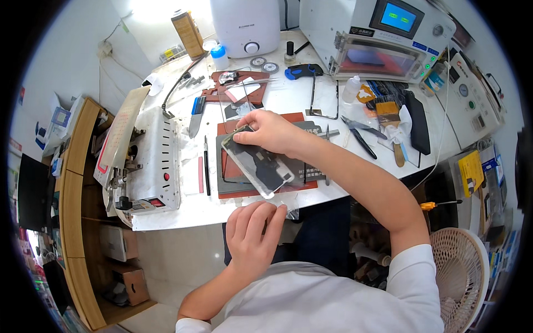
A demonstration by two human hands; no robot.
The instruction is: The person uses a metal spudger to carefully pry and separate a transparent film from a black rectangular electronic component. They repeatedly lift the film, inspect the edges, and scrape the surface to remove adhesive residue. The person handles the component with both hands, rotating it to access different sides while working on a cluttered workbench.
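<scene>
My right hand (pixel 265 132) grips the upper end of a phone screen panel (pixel 258 166), dark grey on the face turned up, with a white edge. The panel is tilted above a grey and reddish-brown work mat (pixel 316 175). Below its lower end, my left hand (pixel 252 227) has its fingers curled, with thumb and forefinger at a piece of clear plastic film (pixel 293 213). Part of that film is hidden by the fingers. A thin clear sheet (pixel 230 108) stands just beyond my right hand.
A white machine (pixel 147 161) with a raised lid stands left. Pliers (pixel 363 141), a brush (pixel 387 114) and a dropper bottle (pixel 351 89) lie or stand to the right. A box-shaped machine with a screen (pixel 377 41) is at the back. A white fan (pixel 458 277) stands lower right.
</scene>
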